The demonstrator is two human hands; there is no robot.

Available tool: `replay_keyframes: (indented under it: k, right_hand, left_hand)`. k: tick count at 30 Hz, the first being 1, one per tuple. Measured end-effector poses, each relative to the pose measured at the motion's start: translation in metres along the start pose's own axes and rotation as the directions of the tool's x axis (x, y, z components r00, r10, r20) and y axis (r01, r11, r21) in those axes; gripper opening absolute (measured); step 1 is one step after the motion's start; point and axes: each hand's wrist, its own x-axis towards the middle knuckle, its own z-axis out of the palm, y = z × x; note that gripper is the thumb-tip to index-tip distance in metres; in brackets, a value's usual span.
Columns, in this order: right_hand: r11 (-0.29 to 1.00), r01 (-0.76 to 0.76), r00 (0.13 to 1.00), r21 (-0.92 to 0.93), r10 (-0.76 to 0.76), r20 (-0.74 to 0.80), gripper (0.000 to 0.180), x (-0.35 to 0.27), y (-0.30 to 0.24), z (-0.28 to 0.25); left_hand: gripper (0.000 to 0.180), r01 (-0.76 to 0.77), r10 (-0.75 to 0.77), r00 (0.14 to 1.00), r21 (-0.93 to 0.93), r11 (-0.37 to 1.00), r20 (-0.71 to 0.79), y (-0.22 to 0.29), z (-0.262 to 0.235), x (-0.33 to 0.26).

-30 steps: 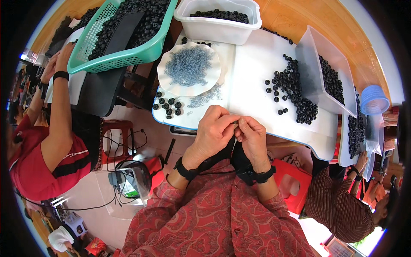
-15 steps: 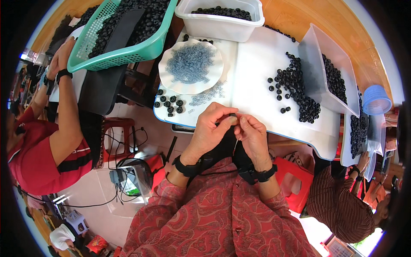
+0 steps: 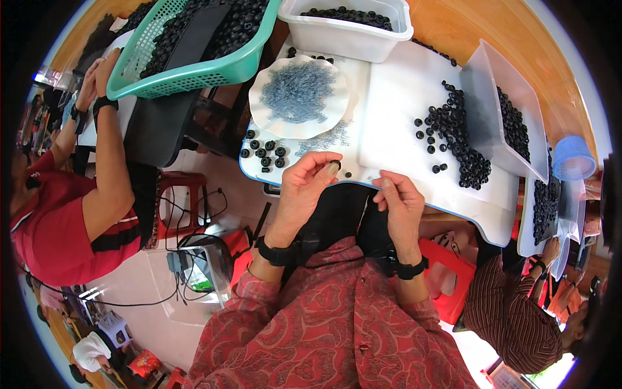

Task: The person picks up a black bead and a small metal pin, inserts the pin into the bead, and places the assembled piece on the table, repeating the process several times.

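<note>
My left hand [image 3: 304,188] pinches a small black round part [image 3: 335,164] between thumb and forefinger, above the table's front edge. To its right, my right hand [image 3: 403,202] has its thumb and fingertips pressed together; whatever they hold is too small to make out. Between the hands lies a tiny black piece [image 3: 348,174] on the white tabletop [image 3: 395,117]. Beyond my left hand stands a white wavy-rimmed plate [image 3: 259,111] heaped with tiny translucent bluish pieces [image 3: 299,94], and more are strewn beside it. Several black round parts with holes [image 3: 261,153] sit left of that hand.
A pile of black parts [image 3: 453,129] lies at the right, beside a tilted clear bin [image 3: 483,97]. At the back are a white tub [image 3: 343,39] and a green basket [image 3: 188,83], both holding black parts. Co-workers sit left [image 3: 71,220] and right [image 3: 512,311].
My hands were together at one small black part. Now they are apart: the left has kept a black part, while the right has moved off to the right. The view has shifted slightly.
</note>
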Motion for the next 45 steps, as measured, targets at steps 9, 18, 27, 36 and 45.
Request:
replay_keyframes:
  k: [9,18,27,36,45]
  right_hand:
    - [0.958,0.069,0.980,-0.277,-0.117,-0.159,0.014,-0.007,0.008,-0.024]
    - [0.762,0.302,0.940,-0.574,-0.337,0.047,0.011,-0.002,-0.003,0.005]
    - [0.630,0.297,0.942,-0.718,-0.317,0.112,0.006,0.012,-0.005,0.011]
    - [0.489,0.370,0.907,-0.790,-0.372,0.195,0.010,0.010,-0.002,0.014]
    - [0.929,0.096,0.995,-0.357,-0.095,0.020,0.005,-0.001,-0.003,0.010]
  left_hand:
    - [0.024,0.097,-0.096,0.995,-0.096,0.991,0.019,-0.003,-0.001,-0.012]
    - [0.026,0.172,-0.148,0.984,-0.330,0.928,0.097,-0.004,-0.002,-0.018]
    - [0.029,0.189,-0.109,0.974,-0.445,0.875,0.200,-0.010,-0.007,-0.022]
    - [0.028,0.185,-0.131,0.980,-0.443,0.877,0.149,-0.014,-0.014,-0.025]
    - [0.027,0.235,-0.179,0.970,-0.447,0.863,0.164,-0.015,-0.004,-0.023]
